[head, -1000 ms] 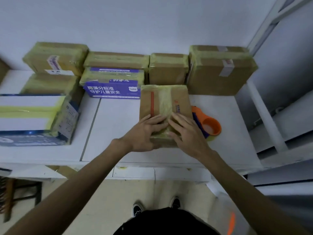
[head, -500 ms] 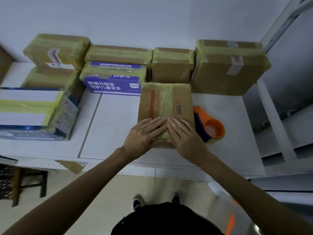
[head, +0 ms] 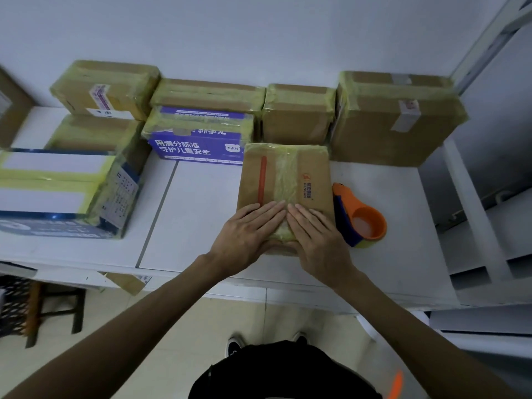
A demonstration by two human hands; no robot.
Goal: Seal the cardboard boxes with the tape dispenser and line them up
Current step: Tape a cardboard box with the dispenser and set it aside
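A brown cardboard box [head: 313, 174] with a red stripe and a yellowish tape strip down its middle lies on the white table [head: 195, 226]. My left hand [head: 247, 231] and my right hand [head: 316, 231] lie flat side by side on its near end, fingers straight, pressing the tape down. The orange and blue tape dispenser [head: 359, 220] rests on the table just right of the box, untouched.
Taped boxes line the wall: a blue printed box [head: 198, 139], a small brown box [head: 296, 116], a big brown box [head: 397, 119], and others at left, with a white and blue box [head: 63, 191]. A white shelf frame [head: 475, 197] stands at right. A stool [head: 43, 306] is below left.
My fingers have flattened and slid together along the tape on the box's near end. The box sits a little closer to the row at the wall.
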